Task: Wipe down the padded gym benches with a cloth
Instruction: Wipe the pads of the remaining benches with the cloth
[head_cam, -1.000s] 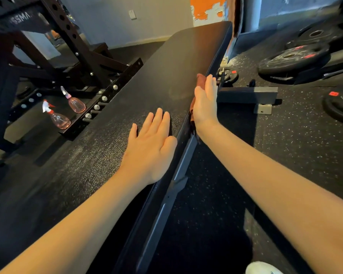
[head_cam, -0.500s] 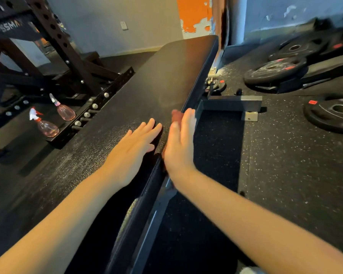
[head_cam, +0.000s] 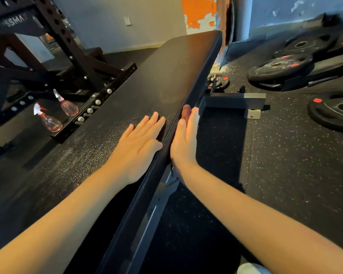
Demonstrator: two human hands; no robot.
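A long black padded bench (head_cam: 166, 76) runs from the near left to the far middle of the head view. My left hand (head_cam: 141, 143) lies flat on its top, fingers straight, close to the right edge. My right hand (head_cam: 185, 139) presses flat against the bench's right side face, fingers straight. A reddish-brown cloth (head_cam: 186, 112) is pinned between that palm and the padding; only its tip shows beyond my fingertips.
Two pink spray bottles (head_cam: 52, 121) (head_cam: 68, 106) lie on the floor left of the bench, beside a dark power rack (head_cam: 71, 56). The bench's grey metal foot (head_cam: 234, 101) juts right. Weight plates (head_cam: 279, 66) (head_cam: 335, 111) lie on the speckled rubber floor at right.
My right hand has slid the cloth back toward me along the bench's right side. My left hand stayed flat on the top, and the two hands are now side by side.
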